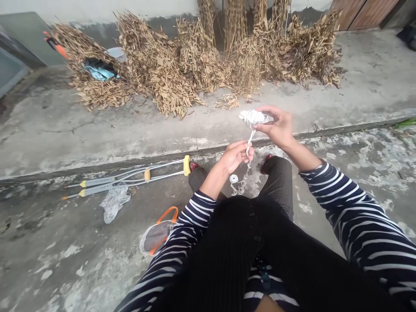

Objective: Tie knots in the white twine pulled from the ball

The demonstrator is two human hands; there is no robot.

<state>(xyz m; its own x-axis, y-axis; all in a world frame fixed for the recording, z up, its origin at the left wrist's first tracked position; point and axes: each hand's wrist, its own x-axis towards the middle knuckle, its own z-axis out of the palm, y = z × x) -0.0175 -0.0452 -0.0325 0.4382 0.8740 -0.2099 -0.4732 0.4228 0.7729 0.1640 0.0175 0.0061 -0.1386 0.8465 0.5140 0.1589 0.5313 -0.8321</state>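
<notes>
My right hand (277, 126) grips a white wound bundle (251, 117) between thumb and fingers, out over the edge of the concrete step. From the bundle a white strand (250, 141) runs down to my left hand (236, 156), whose fingers pinch it. Below my hands, on the ground between my feet, lie a small round white spool (233, 178) and a loose tangle of pale string (238, 189).
Dried leafy stalks (169, 65) lean along the wall. Crutches (130, 177) with yellow pads lie at the left beside a clear plastic bag (114, 201). A bag with orange handles (157, 236) is near my left arm. The raised concrete step (156, 134) crosses in front.
</notes>
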